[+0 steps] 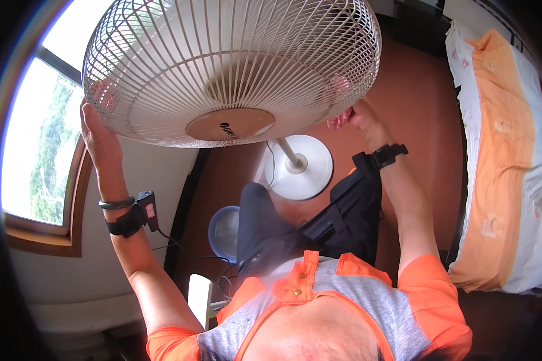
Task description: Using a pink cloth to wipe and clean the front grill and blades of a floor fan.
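A white pedestal fan fills the upper middle, its round wire front grille [271, 90] facing me and tilted. The grille's centre badge [230, 125] bears the maker's name Gree. My left hand [101, 142] grips the grille's left rim, with its fingers partly seen through the wires. At the lower right rim, my right hand [359, 119] has curled fingers, some of them behind the wires. Below the grille, a thin pole [287, 151] runs down to a round white base [305, 185] on the floor. Most of the fan's motor is hidden behind the grille.
A blue-rimmed basin [224, 234] stands on the reddish floor [415, 99] beside my leg, near dark cables [226, 282]. To the left is a wood-framed window [74, 198]. A bed with orange and white bedding [501, 162] stands at the right. A white object [199, 298] is by my left elbow.
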A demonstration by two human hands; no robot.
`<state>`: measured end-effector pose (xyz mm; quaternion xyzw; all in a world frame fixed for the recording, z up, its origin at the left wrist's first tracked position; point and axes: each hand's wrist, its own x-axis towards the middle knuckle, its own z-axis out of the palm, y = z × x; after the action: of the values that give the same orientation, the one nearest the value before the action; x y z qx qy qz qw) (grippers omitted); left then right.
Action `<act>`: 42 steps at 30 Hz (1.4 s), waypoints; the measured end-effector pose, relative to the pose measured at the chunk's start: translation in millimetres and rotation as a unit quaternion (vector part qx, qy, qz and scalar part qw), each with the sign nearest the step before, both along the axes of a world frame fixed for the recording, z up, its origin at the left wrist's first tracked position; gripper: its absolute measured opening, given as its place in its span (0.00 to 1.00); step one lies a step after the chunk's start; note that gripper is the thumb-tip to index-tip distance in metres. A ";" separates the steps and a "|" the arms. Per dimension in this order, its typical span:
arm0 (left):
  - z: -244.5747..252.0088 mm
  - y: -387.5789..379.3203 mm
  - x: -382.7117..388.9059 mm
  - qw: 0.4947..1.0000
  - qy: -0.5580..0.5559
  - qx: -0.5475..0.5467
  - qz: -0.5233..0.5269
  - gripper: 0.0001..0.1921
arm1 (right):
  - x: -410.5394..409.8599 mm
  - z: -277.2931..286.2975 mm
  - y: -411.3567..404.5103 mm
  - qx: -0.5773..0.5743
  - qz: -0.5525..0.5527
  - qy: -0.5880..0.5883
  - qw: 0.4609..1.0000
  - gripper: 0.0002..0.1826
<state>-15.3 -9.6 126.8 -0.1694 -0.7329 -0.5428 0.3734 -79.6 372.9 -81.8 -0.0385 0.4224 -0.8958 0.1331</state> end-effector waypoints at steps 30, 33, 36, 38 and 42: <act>-0.4 0.5 0.8 1.000 0.022 0.003 -0.001 0.26 | 5.5 3.9 -3.8 0.019 0.028 0.044 0.998 0.21; -0.1 -0.6 1.1 1.000 0.020 0.006 0.011 0.27 | 7.5 9.0 -3.5 0.007 0.029 0.026 0.999 0.21; -0.6 -4.2 -2.0 1.000 0.014 -0.001 0.015 0.27 | 4.5 6.2 -4.8 -0.001 0.043 0.036 0.998 0.21; 0.5 -3.9 -0.4 1.000 0.018 -0.010 0.011 0.28 | 4.6 5.4 -4.1 -0.004 0.037 0.041 0.998 0.21; 0.7 1.2 1.1 0.999 0.017 -0.002 0.027 0.28 | -1.2 1.7 -4.3 -0.003 0.014 0.017 1.000 0.20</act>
<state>-14.2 -8.4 127.4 -0.1593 -0.7318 -0.5283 0.4001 -80.8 368.7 -80.1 -0.0598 0.4214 -0.8943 0.1383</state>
